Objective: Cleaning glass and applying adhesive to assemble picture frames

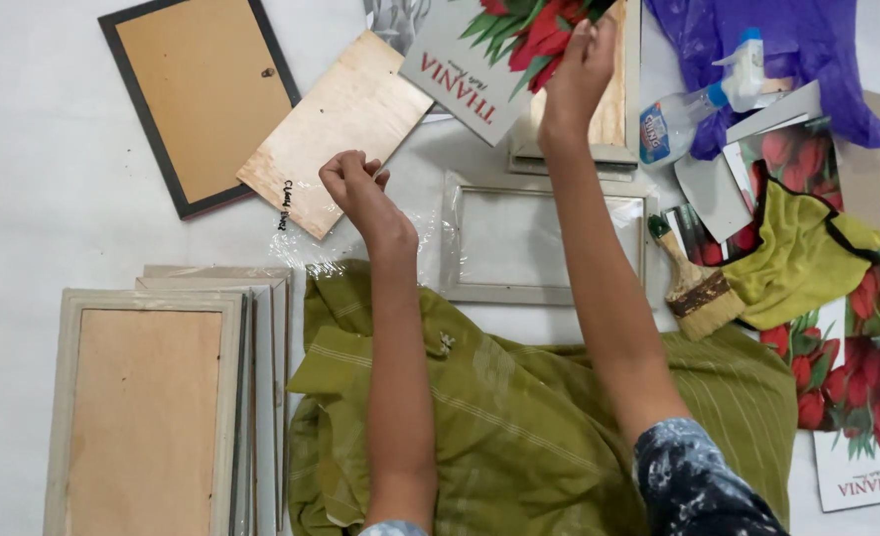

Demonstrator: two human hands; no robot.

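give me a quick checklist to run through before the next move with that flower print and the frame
1. Right hand grips the flower print at its edge: ok.
2. Left hand free: cannot tell, it is closed in a fist near clear plastic wrap.
3. Pale empty frame lies flat and unobstructed in front of the person: ok.
4. Plywood backing board within reach: ok.
5. Paintbrush clear of the frame: not ok, it lies against the frame's right edge.
6. Frame glass clean: cannot tell.
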